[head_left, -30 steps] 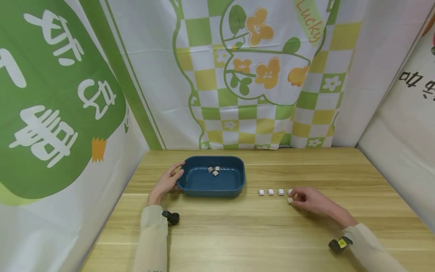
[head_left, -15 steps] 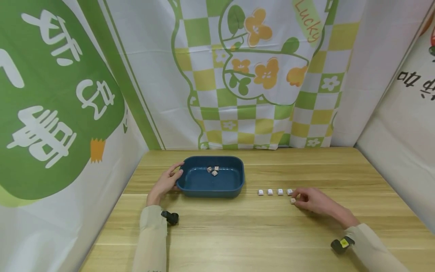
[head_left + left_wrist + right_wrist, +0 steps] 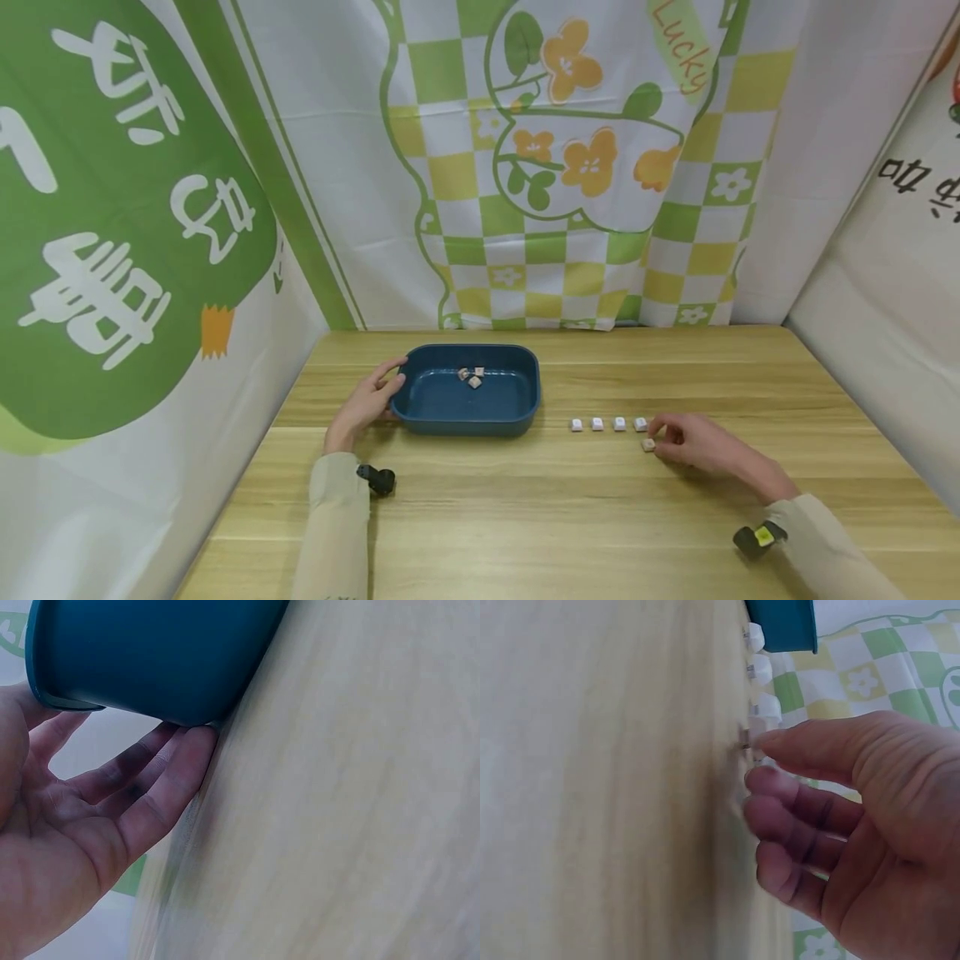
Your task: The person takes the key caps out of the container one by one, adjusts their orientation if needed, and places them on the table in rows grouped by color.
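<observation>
At the left end of a blue bin (image 3: 468, 427), my left hand (image 3: 363, 410) rests relaxed fingers against the wall and rim. The left wrist view has the fingertips of this hand (image 3: 97, 795) touching the bin's (image 3: 150, 660) outer wall and lower corner. My right hand (image 3: 697, 446) pinches a beige keycap-like cube (image 3: 648, 446) at the table, just below the right end of a row of several white ones (image 3: 597, 424). From the right wrist, the curled fingers of my right hand (image 3: 840, 817) partly hide the small pieces.
Inside the bin lie several beige cubes (image 3: 475, 382). The wooden table (image 3: 525, 517) extends around the bin and row, with printed cloth (image 3: 525, 250) hanging behind its back edge and on both sides. A small black device is strapped at each wrist.
My right hand has shifted slightly right with the beige cube, uncovering the rightmost white piece above it. My left hand and the bin have stayed in place.
</observation>
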Demonstrator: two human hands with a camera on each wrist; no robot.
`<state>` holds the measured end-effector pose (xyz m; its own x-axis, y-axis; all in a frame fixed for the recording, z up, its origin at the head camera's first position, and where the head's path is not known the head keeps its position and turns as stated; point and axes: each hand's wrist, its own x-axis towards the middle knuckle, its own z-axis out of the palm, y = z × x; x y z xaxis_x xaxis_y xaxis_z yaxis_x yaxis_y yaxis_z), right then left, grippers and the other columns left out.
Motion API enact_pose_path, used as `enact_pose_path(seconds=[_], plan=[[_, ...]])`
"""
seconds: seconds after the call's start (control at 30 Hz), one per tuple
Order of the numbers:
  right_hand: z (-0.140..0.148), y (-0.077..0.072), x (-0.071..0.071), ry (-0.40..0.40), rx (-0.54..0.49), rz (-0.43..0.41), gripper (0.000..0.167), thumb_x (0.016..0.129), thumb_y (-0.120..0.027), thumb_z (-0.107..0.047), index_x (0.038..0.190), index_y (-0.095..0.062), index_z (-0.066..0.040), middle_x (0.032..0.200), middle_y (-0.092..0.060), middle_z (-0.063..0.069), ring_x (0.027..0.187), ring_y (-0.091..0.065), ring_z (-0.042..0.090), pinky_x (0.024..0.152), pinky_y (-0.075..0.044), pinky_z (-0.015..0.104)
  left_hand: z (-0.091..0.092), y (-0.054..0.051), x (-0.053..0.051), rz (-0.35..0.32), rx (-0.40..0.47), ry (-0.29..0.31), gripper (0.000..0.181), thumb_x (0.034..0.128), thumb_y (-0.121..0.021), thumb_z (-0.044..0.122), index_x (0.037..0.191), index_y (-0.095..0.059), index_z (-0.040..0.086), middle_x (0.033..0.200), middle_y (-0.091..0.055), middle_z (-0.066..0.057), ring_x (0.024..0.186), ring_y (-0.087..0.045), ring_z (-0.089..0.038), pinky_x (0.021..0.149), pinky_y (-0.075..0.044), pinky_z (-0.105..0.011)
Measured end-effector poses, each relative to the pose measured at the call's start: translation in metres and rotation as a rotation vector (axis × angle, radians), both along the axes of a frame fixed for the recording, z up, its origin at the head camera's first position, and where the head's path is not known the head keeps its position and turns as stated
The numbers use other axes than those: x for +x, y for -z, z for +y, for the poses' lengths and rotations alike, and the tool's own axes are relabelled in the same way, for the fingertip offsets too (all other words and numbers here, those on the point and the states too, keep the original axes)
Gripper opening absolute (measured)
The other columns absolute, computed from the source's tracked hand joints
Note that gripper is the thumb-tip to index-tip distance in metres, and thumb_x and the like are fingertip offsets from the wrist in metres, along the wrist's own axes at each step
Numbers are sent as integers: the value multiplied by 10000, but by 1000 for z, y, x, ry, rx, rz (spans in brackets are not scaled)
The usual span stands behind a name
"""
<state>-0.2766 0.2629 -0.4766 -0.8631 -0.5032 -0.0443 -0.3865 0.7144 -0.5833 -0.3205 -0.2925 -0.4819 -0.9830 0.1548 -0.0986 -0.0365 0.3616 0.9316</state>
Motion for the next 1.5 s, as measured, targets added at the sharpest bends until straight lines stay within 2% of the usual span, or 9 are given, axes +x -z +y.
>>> enact_pose_path(seconds=[0.13, 0.33, 0.53, 0.8, 1.03, 1.3, 1.5], plan=[[-3, -9, 0, 15, 22, 0, 194, 932, -680, -241, 1075, -652, -112, 768, -598, -21, 631, -523, 58, 536, -457, 231, 1, 1, -1, -1, 15, -5, 507, 1048, -462, 356, 1535, -327, 313, 1222, -522, -294, 693, -640, -178, 701, -603, -387], [-12, -18, -3, 30, 49, 69, 131, 944, -656, -196, 1037, -680, -106, 773, -614, -57, 666, -528, 42, 570, -455, 217, 1, 1, -2, -4, 23, -17, 495, 1049, -462, 348, 1528, -338, 325, 1202, -523, -288, 662, -620, -180, 693, -603, -384], [-27, -25, -6, 29, 51, 135, 137, 956, -648, -238, 1019, -692, -126, 791, -631, -83, 685, -535, 26, 592, -459, 211, 0, 1, -1, -6, 19, -30, 501, 1046, -466, 353, 1530, -338, 319, 1217, -526, -288, 682, -640, -171, 686, -602, -375], [-47, -31, -10, -49, -13, 194, 110, 953, -653, -223, 986, -686, -123, 773, -641, -86, 655, -527, -8, 577, -458, 206, 0, 2, -1, -2, 14, -18, 498, 1047, -464, 355, 1528, -338, 332, 1230, -522, -289, 720, -654, -184, 718, -604, -387], [-64, -36, -10, -71, -26, 208, 167, 958, -647, -217, 1040, -688, -77, 791, -651, -84, 660, -539, -7, 579, -467, 202, 0, 2, -1, -4, 26, -23, 494, 1044, -467, 362, 1522, -346, 338, 1229, -519, -285, 696, -635, -178, 708, -602, -389], [-86, -44, -13, -103, -39, 243, 162, 971, -633, -257, 1073, -685, -142, 839, -665, -83, 701, -570, -4, 616, -488, 207, 1, 1, 0, -9, 21, -26, 495, 1050, -462, 344, 1529, -339, 319, 1248, -517, -286, 694, -630, -174, 699, -599, -377], [-104, -50, -18, -128, -53, 249, 190, 976, -622, -272, 1108, -675, -147, 876, -677, -63, 727, -586, 6, 635, -500, 215, 3, -1, 0, -19, 27, -37, 490, 1052, -461, 330, 1528, -342, 317, 1234, -520, -281, 745, -659, -192, 708, -601, -390]])
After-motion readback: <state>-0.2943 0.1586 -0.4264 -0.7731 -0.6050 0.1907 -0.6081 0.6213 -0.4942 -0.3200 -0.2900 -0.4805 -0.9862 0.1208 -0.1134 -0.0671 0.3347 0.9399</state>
